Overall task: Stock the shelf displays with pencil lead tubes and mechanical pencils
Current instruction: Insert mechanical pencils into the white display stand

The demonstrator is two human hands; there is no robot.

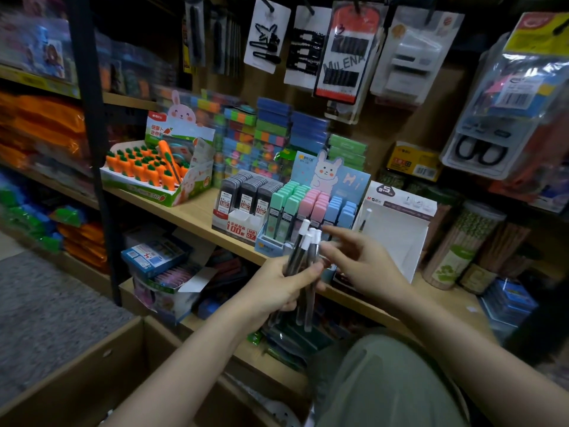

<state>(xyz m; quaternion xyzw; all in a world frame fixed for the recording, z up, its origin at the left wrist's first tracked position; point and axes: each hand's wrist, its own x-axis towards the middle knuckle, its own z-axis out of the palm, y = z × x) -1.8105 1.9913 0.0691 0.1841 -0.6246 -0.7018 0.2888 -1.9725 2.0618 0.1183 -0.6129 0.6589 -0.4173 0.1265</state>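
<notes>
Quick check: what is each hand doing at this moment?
Left hand: grips a bunch of mechanical pencils.
Right hand: open, fingers reaching toward the pencil tips, holding nothing that can be seen.

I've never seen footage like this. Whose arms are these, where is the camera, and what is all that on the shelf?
No machine here: a person wears one camera on the head, looking forward and down, so you see their own arms. The left hand grips a bunch of mechanical pencils with white caps. The right hand reaches toward them with fingers relaxed, holding nothing. On the wooden shelf stand display boxes: grey lead tubes, pastel lead tubes under a rabbit card, a white display box holding one pencil, and carrot-shaped items farther left. A cardboard box sits below.
</notes>
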